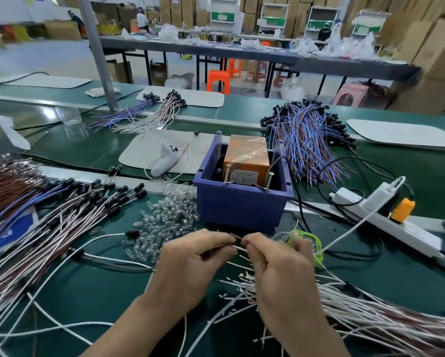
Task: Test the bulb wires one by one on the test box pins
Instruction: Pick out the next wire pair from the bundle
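Note:
My left hand [190,261] and my right hand [278,264] meet just in front of the test box [242,202], a blue plastic bin with an orange transformer [247,158] inside and two screw pins [227,173] [269,180] standing up at its front. Both hands pinch the ends of bulb wires [238,239], a brown one and a white one, between thumb and fingers. The wire tips sit below the pins and apart from them. A fan of white bulb wires [345,310] spreads out under my right hand.
Bundles of white, brown and blue wires with black sockets [69,217] lie at the left. Loose clear bulbs [169,212] are heaped beside the box. A white power strip [386,217] with an orange plug lies at the right, a green device [309,243] behind my right hand.

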A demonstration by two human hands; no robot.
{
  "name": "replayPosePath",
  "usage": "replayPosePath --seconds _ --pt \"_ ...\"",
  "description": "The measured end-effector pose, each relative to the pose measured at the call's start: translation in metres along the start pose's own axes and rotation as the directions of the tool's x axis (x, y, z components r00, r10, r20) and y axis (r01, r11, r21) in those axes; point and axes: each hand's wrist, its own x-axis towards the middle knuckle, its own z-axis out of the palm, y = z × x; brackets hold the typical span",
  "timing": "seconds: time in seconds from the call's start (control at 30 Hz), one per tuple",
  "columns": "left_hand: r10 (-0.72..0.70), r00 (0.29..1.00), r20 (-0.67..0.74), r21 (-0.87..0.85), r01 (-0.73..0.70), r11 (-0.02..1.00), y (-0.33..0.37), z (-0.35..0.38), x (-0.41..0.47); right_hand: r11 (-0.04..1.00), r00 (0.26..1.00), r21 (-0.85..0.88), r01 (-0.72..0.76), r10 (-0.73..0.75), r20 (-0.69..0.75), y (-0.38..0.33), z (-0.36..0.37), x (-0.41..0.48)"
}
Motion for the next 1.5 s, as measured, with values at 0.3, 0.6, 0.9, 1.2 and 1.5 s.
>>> replayPosePath --seconds 0.3,0.6,0.9,1.2,1.5 --pt "-0.419 0.907 -0.054 -0.164 0.406 0.899 -0.009 -0.007 0.008 0.996 0.997 -0.056 0.065 -0.067 -0.030 0.012 0.005 -0.003" --pt "-0.511 0.856 -0.081 -0.288 0.471 0.834 0.001 -0.011 0.009 0.997 0.997 0.069 -0.034 0.030 0.066 0.014 0.004 -0.004" --pt "-0.628 0.744 0.228 -0.769 0.533 0.353 0.011 -0.016 0.016 0.980 0.981 0.169 -0.105 0.075 0.180 0.011 0.005 -0.004" --pt "-0.627 0.686 0.369 -0.701 0.648 0.297 0.008 -0.019 0.015 0.969 0.994 0.240 -0.061 0.037 0.101 0.001 0.013 -0.012" --pt "-0.531 0.655 0.538 -0.619 0.734 0.280 0.014 -0.019 0.014 0.962 0.995 0.274 0.001 0.025 -0.093 -0.006 0.014 -0.012"
